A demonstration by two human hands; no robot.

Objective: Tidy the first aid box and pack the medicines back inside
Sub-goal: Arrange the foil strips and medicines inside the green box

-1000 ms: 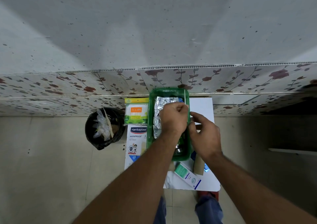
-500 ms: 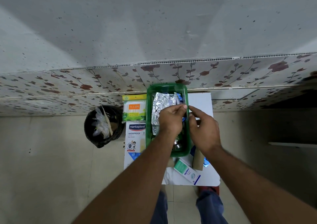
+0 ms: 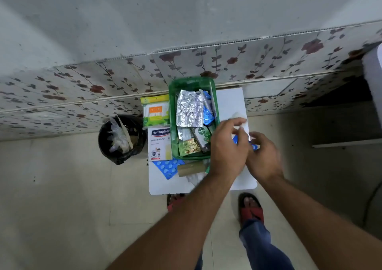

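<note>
The green first aid box [image 3: 192,83] stands on a small white table [image 3: 229,98]. Inside it lie a silver foil strip [image 3: 189,111], a blue blister strip [image 3: 207,114], a Dettol bottle [image 3: 201,134] and a gold-green blister [image 3: 189,146]. My left hand [image 3: 227,147] and my right hand [image 3: 262,156] meet just right of the box, above the table. Both pinch another blue blister strip [image 3: 253,146], mostly hidden by the fingers. A white wad [image 3: 239,116] shows just beyond my left fingertips.
Left of the box are a cotton buds pack [image 3: 156,111] and a Hansaplast carton [image 3: 160,143]. In front of it lie a loose blue blister sheet [image 3: 168,166], a brown roll [image 3: 191,169] and white gauze [image 3: 194,178]. A black bin [image 3: 122,137] stands on the floor at left.
Both hands have moved out of the green box to its right, over the table, with a blue blister strip between them. The box's contents now show.
</note>
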